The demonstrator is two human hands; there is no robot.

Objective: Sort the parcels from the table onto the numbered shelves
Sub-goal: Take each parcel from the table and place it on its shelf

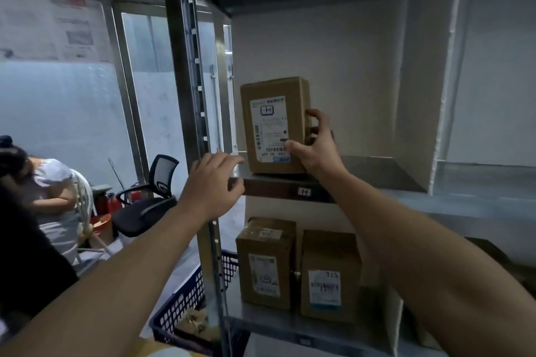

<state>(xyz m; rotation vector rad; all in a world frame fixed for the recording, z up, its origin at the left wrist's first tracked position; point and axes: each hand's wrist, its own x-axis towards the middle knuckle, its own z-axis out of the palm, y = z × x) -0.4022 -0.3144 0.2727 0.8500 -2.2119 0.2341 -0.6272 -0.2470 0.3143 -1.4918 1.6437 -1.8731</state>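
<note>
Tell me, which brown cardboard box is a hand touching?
The brown cardboard box alone on the upper shelf. The right hand grips its right side; the two brown cardboard boxes on the lower shelf stand untouched.

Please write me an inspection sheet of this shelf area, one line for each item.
Surface: metal shelf, its front edge tagged "H"; another shelf below.
Job's things: upright parcel standing on the tagged shelf, label facing out; two cardboard parcels upright side by side on the lower shelf.
Clutter: blue plastic crate on the floor left of the rack.
Grips: right hand holds the upright parcel's right side; left hand open at the shelf edge, holding nothing.
Cables: nothing seen.
Surroundings: black office chair, seated person, windows behind.
</note>
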